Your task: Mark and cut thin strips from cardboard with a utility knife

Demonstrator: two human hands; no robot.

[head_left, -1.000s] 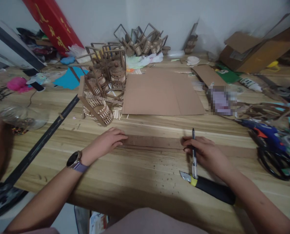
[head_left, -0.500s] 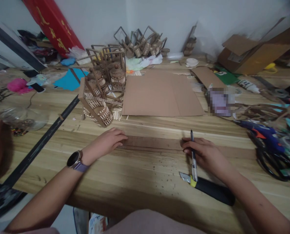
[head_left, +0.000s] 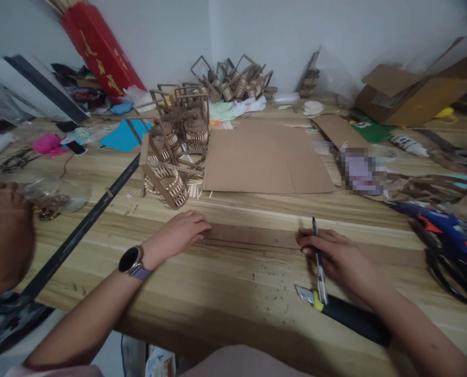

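A long brown cardboard strip [head_left: 252, 235] lies across the table in front of me. My left hand [head_left: 184, 230], with a watch [head_left: 130, 259] on its wrist, has its fingers closed at the strip's left end. Further along, my right hand [head_left: 327, 248] grips a pen [head_left: 319, 277] that points up between the fingers, while its fingertips also touch the strip. A utility knife [head_left: 351, 314] with a black and yellow handle rests under the right wrist, its blade exposed. The undersides of both hands are hidden.
A cardboard sheet [head_left: 268, 162] lies beyond the strip, beside several small stick-and-cardboard baskets [head_left: 174, 183]. At right are a blue glue gun [head_left: 437, 222] and black-handled scissors [head_left: 449, 277]. Another person's hand [head_left: 11, 225] is at far left, near a clear bowl [head_left: 68, 193].
The whole view has shifted, so things sit slightly lower and further right. More of the other person's hand shows at left. My hands keep their places on the strip.
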